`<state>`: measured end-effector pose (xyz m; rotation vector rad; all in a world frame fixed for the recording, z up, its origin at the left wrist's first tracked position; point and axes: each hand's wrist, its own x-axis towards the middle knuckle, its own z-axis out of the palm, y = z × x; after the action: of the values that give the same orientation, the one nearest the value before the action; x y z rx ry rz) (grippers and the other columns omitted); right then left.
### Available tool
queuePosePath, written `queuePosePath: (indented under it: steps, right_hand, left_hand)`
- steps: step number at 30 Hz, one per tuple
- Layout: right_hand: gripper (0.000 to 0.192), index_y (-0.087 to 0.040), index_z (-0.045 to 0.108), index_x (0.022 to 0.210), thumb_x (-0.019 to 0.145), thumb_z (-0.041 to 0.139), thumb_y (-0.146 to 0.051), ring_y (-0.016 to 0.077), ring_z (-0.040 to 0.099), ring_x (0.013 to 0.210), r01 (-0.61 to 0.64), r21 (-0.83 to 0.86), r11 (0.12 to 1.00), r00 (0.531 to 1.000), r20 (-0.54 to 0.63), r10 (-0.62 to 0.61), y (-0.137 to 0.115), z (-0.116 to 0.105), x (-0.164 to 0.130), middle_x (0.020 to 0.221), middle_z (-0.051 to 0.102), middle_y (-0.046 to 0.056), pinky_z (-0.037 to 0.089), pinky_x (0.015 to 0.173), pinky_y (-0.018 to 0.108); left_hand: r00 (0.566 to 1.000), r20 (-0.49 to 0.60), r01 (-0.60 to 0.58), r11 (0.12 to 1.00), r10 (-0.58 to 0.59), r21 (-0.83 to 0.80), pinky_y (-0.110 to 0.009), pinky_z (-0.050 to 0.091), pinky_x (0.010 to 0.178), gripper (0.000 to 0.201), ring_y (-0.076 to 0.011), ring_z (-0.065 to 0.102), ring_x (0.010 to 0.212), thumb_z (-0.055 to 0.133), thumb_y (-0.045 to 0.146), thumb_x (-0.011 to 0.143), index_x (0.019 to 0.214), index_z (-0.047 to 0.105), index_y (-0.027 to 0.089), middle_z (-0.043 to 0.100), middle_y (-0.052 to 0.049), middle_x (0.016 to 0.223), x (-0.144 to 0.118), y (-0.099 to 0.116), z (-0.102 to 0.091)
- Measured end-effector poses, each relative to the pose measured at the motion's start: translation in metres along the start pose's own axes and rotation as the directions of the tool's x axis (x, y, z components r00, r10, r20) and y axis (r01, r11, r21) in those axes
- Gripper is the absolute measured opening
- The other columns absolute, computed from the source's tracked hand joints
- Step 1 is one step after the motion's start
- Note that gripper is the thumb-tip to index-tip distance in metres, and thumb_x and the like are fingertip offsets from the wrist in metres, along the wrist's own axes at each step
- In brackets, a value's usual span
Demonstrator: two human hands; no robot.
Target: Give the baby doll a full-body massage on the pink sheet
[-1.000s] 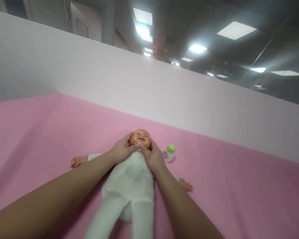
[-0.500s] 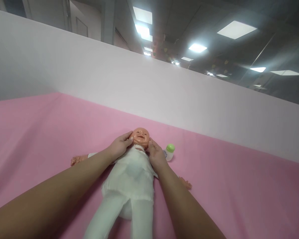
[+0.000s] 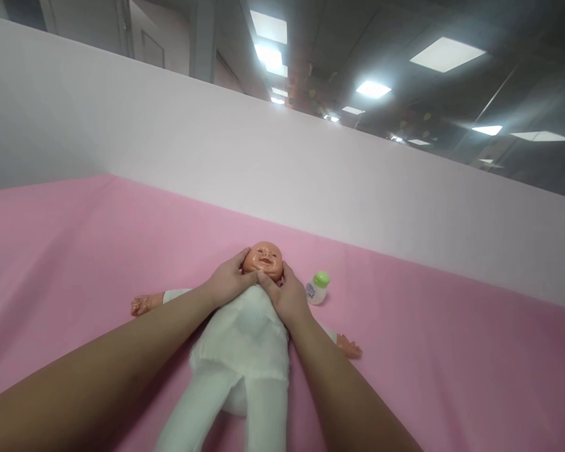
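A baby doll [image 3: 247, 339] with a white cloth body and a hard plastic head lies on its back, arms spread out to both sides. My left hand [image 3: 229, 280] cups one side of the doll's head [image 3: 264, 257], and its thumb lies under the chin. Against the other side of the head rests my right hand [image 3: 289, 297], its thumb also at the chin. The two thumbs meet there over the neck. Most of my other fingers are hidden beside and behind the head. A small clear bottle with a green cap [image 3: 317, 290] stands just right of my right hand.
The doll lies on a pink sheet [image 3: 428, 351] with soft creases. Behind it a low white wall [image 3: 282, 169] runs across, rising toward the left. Beyond are a door and lit ceiling panels.
Both thumbs have moved inward and down from the doll's cheeks to meet under its chin. The bottle shows more fully now beside my right hand.
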<state>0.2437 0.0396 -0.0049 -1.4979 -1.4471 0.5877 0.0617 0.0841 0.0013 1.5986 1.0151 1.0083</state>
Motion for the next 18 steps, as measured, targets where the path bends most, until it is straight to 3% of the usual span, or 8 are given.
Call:
queuePosePath:
  steps: [3,11,18]
  right_hand:
    - [0.079,-0.025,0.058,0.140,0.074,0.078,-0.062,0.0335,0.067,0.115,-0.041,-0.042,0.998,0.999,-0.018,0.040,-0.002,0.002,-0.001,0.128,0.071,0.011,0.051,0.100,0.045]
    - [0.066,-0.023,0.065,0.129,0.076,0.076,-0.061,0.0294,0.070,0.105,-0.041,-0.029,0.999,0.999,-0.006,0.041,-0.009,-0.002,-0.002,0.117,0.075,0.009,0.053,0.095,0.042]
    - [0.058,-0.022,0.066,0.131,0.084,0.069,-0.056,0.0294,0.065,0.119,0.020,0.066,0.998,1.000,0.013,-0.021,-0.004,-0.004,0.000,0.126,0.072,0.008,0.048,0.104,0.043]
  left_hand:
    - [1.000,-0.026,-0.010,1.000,0.011,0.027,-0.043,0.046,0.108,0.087,-0.0350,0.057,0.133,0.077,0.054,0.076,0.151,0.048,0.024,0.060,-0.009,0.147,0.001,-0.002,0.000]
    - [0.996,0.030,-0.081,0.996,0.083,-0.036,-0.043,0.048,0.108,0.077,-0.0342,0.060,0.129,0.075,0.053,0.080,0.148,0.052,0.023,0.065,-0.008,0.141,0.001,-0.003,-0.001]
    - [0.999,0.008,-0.048,0.996,0.048,-0.079,-0.043,0.044,0.111,0.084,-0.0332,0.057,0.133,0.071,0.056,0.084,0.154,0.043,0.018,0.061,-0.012,0.145,0.004,-0.013,0.000]
